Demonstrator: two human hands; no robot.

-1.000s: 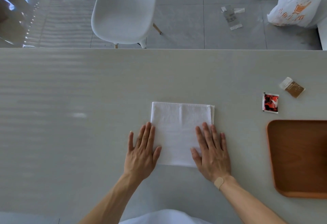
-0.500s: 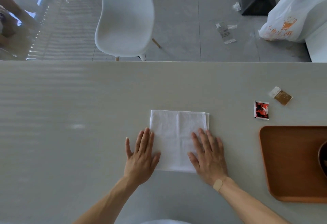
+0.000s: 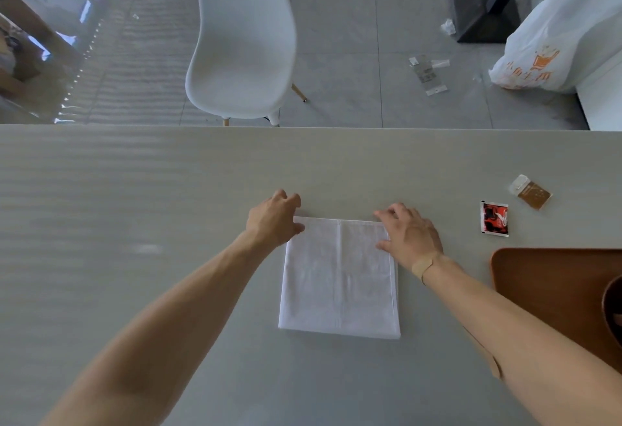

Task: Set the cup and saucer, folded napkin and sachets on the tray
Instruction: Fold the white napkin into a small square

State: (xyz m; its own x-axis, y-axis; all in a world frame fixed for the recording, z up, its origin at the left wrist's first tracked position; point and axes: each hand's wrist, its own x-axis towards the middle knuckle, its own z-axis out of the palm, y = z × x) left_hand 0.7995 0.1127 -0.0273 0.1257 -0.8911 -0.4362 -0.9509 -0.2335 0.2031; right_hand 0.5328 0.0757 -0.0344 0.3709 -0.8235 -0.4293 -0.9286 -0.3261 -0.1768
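A white folded napkin (image 3: pixel 340 284) lies flat on the grey table in front of me. My left hand (image 3: pixel 272 220) is curled over its far left corner, thumb on the cloth. At the far right corner my right hand (image 3: pixel 409 233) pinches the edge the same way. A red sachet (image 3: pixel 494 218) and a brown sachet (image 3: pixel 533 194) lie on the table to the right. Below them sits the wooden tray (image 3: pixel 545 277), cut off by the frame. A dark brown rounded dish (image 3: pixel 613 311) shows on it at the right edge.
The table's far edge (image 3: pixel 336 127) runs across the view. Beyond it a white chair (image 3: pixel 240 38) stands on the tiled floor. Further right are scraps of litter (image 3: pixel 427 72), a white plastic bag (image 3: pixel 545 55) and a black stand base (image 3: pixel 484 4).
Both hands have moved from the napkin's near part up to its far corners and curled their fingers onto them. The view has shifted, so more of the tray shows.
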